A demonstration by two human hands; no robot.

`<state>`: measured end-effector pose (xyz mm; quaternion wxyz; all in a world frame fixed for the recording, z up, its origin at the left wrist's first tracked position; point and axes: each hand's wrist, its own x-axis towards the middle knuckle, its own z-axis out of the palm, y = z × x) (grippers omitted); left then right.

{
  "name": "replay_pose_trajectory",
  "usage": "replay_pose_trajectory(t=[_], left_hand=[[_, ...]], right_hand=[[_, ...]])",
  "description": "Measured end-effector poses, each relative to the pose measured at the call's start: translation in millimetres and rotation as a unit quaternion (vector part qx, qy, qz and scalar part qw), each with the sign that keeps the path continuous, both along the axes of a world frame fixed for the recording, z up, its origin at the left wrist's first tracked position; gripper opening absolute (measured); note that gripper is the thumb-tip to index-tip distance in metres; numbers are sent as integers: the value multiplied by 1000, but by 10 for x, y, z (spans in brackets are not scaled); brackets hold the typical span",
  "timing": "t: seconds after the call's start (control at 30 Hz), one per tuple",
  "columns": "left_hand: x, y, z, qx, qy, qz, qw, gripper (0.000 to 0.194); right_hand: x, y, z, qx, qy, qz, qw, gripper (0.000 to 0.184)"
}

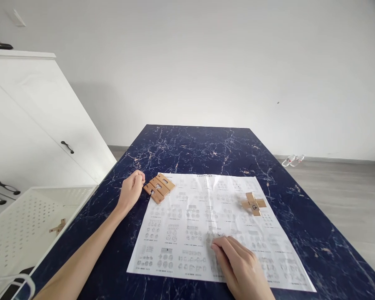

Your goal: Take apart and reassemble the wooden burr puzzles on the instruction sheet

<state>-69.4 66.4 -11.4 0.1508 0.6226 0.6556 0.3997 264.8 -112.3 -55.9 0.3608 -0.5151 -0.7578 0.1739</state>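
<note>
While the right hand [239,266] rests, fingers together, on the thin sheet [220,196], the cross [254,205] on its right looks light and stiff, best pinched by opposite arms; farther, the left hand [132,187], fisted, sits just beside slats [163,191], probably edge-liftable.

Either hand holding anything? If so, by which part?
No hold visible: left hand curled beside the wooden pieces, right hand on the printed sheet. Left palm is hidden.
</note>
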Motion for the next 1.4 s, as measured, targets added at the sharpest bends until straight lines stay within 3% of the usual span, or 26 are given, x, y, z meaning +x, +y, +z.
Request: replay_pose_trajectory(t=[0.43,0.63,0.73,0.83,0.97,1.07,1.2,1.3,1.4], left_hand=[[98,-50,11,34,56,-80,995,45],[116,-139,-8,66,106,-103,987,43],[129,-168,-30,81,132,-119,981,44],[151,-190,-35,91,157,-144,973,44],[176,-213,-25,114,179,-170,962,42],[180,-225,-34,134,189,-187,955,40],[184,-236,-74,159,197,-204,946,38],[202,-246,-103,177,198,-217,939,37],[233,-265,-116,188,197,-236,933,38]], right_hand=[[38,23,48,-13,-12,20,1000,22],[128,40,224,-25,-15,52,998,19],[335,128,340,35,-16,-2,999,18],[599,287,431,104,-33,-101,989,16],[886,510,432,128,-82,-227,962,36],[1003,613,310,100,-143,-225,959,54],[1046,659,154,65,-173,-202,962,46],[1005,686,172,44,-160,-203,965,43],[872,745,303,53,-114,-179,976,37]])
